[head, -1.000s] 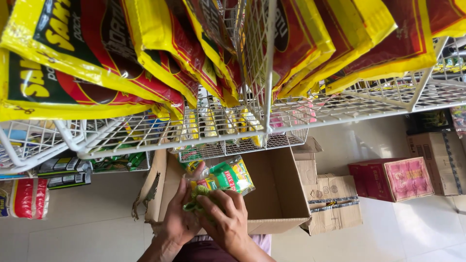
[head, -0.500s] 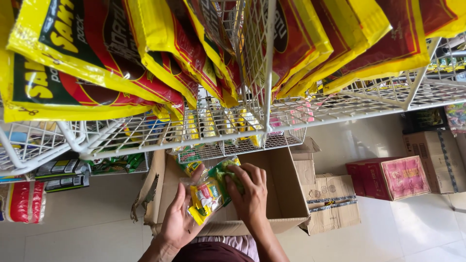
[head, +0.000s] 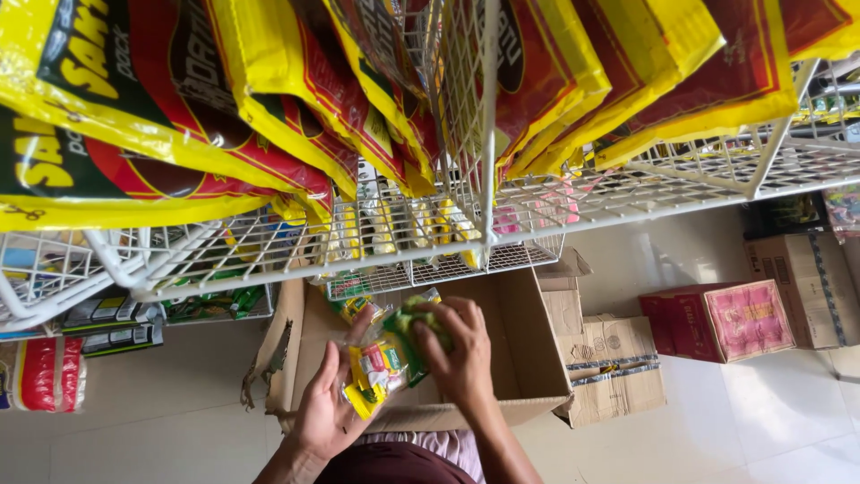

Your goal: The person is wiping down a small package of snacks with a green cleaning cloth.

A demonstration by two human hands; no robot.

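Both my hands hold a bundle of small green and yellow sachets (head: 387, 358) over an open brown cardboard box (head: 528, 358). My left hand (head: 327, 408) cups the bundle from below with its fingers spread along it. My right hand (head: 461, 354) grips the bundle's upper end from above. More of the same sachets (head: 349, 300) show at the box's far side, just under the wire shelf.
A white wire rack (head: 466, 237) runs across above the box, loaded with large yellow and red bags (head: 269, 99). A red carton (head: 717, 318) and brown cartons (head: 609, 363) stand on the pale floor to the right. A red and white pack (head: 40, 372) lies at far left.
The sachet bundle has tilted from upright to slanting. My right hand moved from below the bundle to its upper end, and my left hand slid lower under it.
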